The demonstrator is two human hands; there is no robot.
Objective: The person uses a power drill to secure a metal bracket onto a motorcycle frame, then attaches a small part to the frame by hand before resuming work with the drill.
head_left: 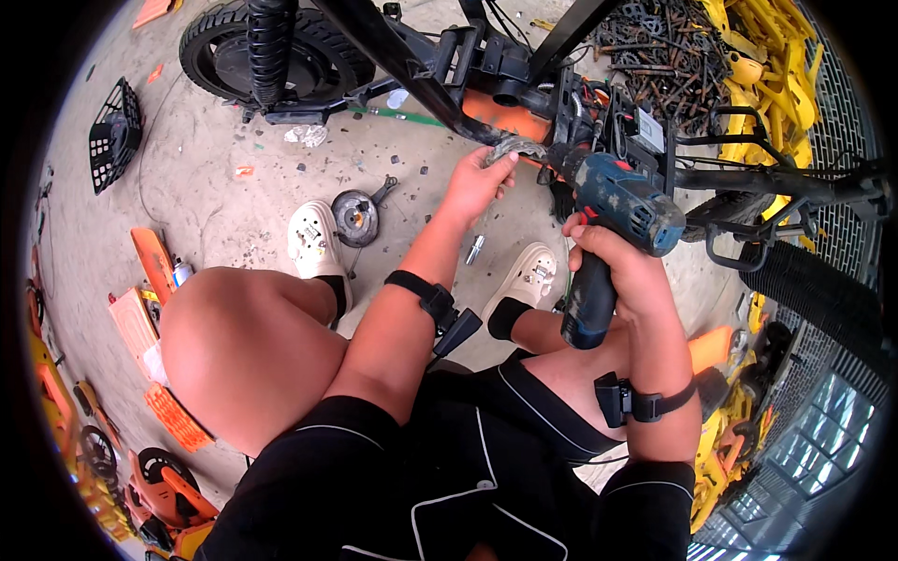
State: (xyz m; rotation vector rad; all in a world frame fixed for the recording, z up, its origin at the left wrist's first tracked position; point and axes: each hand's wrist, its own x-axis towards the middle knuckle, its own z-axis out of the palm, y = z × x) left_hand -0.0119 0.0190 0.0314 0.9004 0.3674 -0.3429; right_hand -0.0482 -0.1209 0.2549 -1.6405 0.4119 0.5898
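Observation:
My right hand is wrapped round the handle of a dark blue cordless drill. The drill's front end points up and left at the black frame of an upturned or partly stripped scooter-like vehicle. My left hand is closed, its thumb and fingers pinching a grey, shiny curved piece just left of the drill's chuck. Whether that piece is a cable sleeve or a metal part, I cannot tell. Where the drill tip meets the frame is hidden among dark parts and wires.
A black-tyred wheel lies at the upper left. A round metal brake-like part and a small silver socket-like cylinder lie on the concrete. Rusty metal parts and yellow panels are heaped at the upper right.

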